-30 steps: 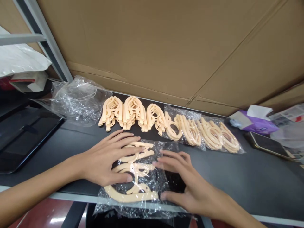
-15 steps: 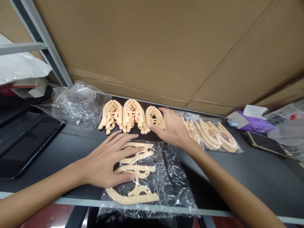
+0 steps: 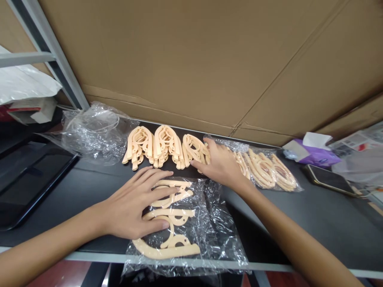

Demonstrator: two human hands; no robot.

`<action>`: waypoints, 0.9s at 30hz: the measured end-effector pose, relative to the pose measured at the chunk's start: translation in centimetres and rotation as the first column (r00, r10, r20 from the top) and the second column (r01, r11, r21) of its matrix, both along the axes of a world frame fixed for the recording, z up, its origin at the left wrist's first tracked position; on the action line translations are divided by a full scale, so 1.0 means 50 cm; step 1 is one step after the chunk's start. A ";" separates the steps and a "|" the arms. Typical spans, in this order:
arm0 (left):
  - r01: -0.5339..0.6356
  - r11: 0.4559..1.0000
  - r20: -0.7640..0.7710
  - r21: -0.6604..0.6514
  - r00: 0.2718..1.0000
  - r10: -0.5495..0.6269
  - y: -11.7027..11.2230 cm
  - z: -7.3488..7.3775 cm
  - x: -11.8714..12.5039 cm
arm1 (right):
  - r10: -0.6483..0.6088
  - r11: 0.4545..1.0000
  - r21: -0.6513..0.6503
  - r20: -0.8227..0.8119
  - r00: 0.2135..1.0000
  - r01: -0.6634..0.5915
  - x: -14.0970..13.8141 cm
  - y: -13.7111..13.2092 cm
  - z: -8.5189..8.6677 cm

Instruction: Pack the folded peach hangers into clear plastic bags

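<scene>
The clear bag point(image 3: 215, 231) lies flat at the near edge of the black table point(image 3: 314, 227), its lower rim hanging slightly over, with several peach plastic hanger pieces point(image 3: 167, 249) inside it. The left hand point(image 3: 134, 207) rests palm down on the bag with its fingers spread, pressing the pieces flat and gripping nothing. The right hand point(image 3: 223, 165) reaches beyond the bag to the row of loose peach stacks point(image 3: 163, 145). Its fingers are stretched out and laid on the right-most stack, not closed round anything. To my eye, the work calls for an even press from the left palm so the slippery film does not slide off the edge. The right fingertips should part one piece from its neighbours without toppling the leaning stacks. Just right of that hand, more stacks sit in a sealed bag point(image 3: 269, 169), close enough to snag a sleeve or wrist. Crumpled empty bags point(image 3: 89, 131) lie left of the row and a dark tray point(image 3: 30, 179) lies further left. A phone point(image 3: 327, 179) and a purple tissue pack point(image 3: 314, 155) sit well to the right, and a cardboard wall point(image 3: 209, 59) closes off the back.
</scene>
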State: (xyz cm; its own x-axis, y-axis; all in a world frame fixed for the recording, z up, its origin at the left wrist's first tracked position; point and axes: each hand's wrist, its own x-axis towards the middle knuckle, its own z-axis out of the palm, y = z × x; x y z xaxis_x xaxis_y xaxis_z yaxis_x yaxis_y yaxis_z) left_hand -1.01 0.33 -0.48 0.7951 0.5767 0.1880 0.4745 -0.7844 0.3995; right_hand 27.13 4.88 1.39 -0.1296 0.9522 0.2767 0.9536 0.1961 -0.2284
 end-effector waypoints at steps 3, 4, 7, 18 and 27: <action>0.002 1.000 -0.025 -0.008 1.000 -0.002 0.001 0.003 0.001 | -0.009 1.000 0.013 0.088 0.996 0.008 -0.005 -0.001 0.001; 0.000 1.000 -0.029 -0.012 1.000 0.000 0.001 0.003 0.000 | -0.005 1.000 0.008 0.074 0.997 0.004 -0.005 0.000 0.003; -0.008 1.000 -0.021 -0.016 1.000 0.008 -0.001 0.001 -0.001 | -0.016 0.998 -0.060 -0.072 0.997 0.011 0.008 0.007 0.018; -0.001 1.000 -0.010 -0.015 1.000 0.001 0.001 -0.001 -0.004 | 0.098 0.978 -0.130 -0.414 0.905 -0.165 0.175 -0.115 0.088; 0.002 0.999 -0.046 -0.047 0.999 -0.004 0.002 -0.001 -0.007 | 0.239 0.944 -0.203 -0.131 0.962 -0.262 0.209 -0.280 0.111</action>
